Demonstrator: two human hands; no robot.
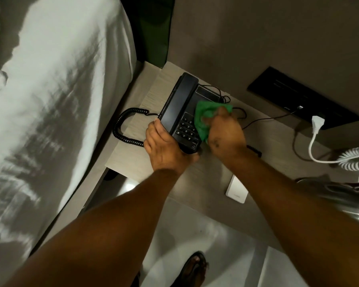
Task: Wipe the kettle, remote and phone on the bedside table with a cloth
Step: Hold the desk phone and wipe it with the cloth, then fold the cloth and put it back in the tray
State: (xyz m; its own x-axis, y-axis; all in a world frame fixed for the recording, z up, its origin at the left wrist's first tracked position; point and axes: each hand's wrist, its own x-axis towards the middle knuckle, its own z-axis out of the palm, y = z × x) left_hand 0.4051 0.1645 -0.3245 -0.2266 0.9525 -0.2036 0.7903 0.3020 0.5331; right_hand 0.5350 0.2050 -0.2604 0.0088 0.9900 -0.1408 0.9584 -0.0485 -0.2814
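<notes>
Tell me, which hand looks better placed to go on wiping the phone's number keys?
The right hand. It already presses the green cloth against the phone just beside the keypad, while the left hand grips the phone's near corner, steadying it.

A black corded phone (181,112) is seen lying on the pale wood bedside table (133,150), its handset resting in the cradle on the bed side and its keypad turned up. A coiled black cord loops out from it across the table top. A crumpled green cloth (205,117) is pressed onto the phone's face, just beside the keypad and below the small display. A white, flat remote (236,190) is laid near the table's front edge, well apart from the phone and partly hidden by an arm. A shiny metal kettle (344,195) is seen only in part at the right edge of the view.
</notes>
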